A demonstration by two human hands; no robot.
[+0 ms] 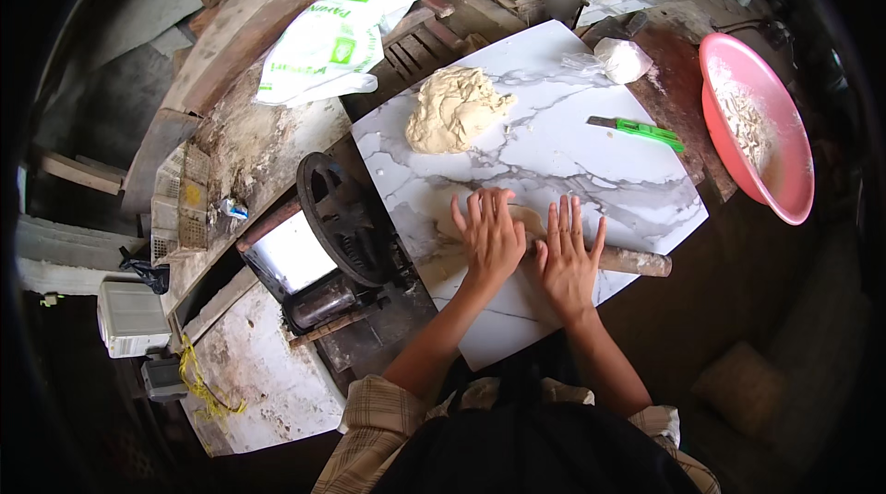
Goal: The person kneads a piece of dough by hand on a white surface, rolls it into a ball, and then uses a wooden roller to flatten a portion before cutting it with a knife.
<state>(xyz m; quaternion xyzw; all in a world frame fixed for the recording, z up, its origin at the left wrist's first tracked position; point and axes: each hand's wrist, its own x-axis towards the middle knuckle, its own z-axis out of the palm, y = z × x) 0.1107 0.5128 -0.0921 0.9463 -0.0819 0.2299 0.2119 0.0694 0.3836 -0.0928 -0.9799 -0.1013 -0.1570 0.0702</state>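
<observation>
On the right, big round pink tub point(722, 154), tipped a bit to one side. Inside, lots of small pale bits point(746, 125), with white powder on the tub's inner wall. Near the board's far right edge, a small white plastic bag point(620, 60), full and round; cannot tell what is in it. At the far left, a big white and green bag point(318, 47), lying down and crumpled, inside hidden. Further left, a pale basket point(189, 194) with little holes and a yellow spot.

Under the hands, a white board point(554, 166) with grey swirls, turned so as to point one corner at the tub. Near edge close to the person's tummy. Left edge close beside a dark machine point(341, 217) with a big wheel. On the right, dark ground past the edge. Wide stretch of white board between the big lump and the green cutter point(651, 132), and more between cutter and right hand.

At the far left part of the board, a big dough lump point(452, 111), creamy yellow, bumpy and soft-looking. Nearer, a flat dough piece point(528, 216), thin and tan, partly under the left hand point(494, 240). Left fingers spread wide and flat, not curled around anything. Right hand point(569, 263) also flat, with long, straight fingers, over a brown rolling pin point(637, 261). Pin's right end sticking out past the board's edge; other end hidden. Cannot tell how hard either palm presses.
</observation>
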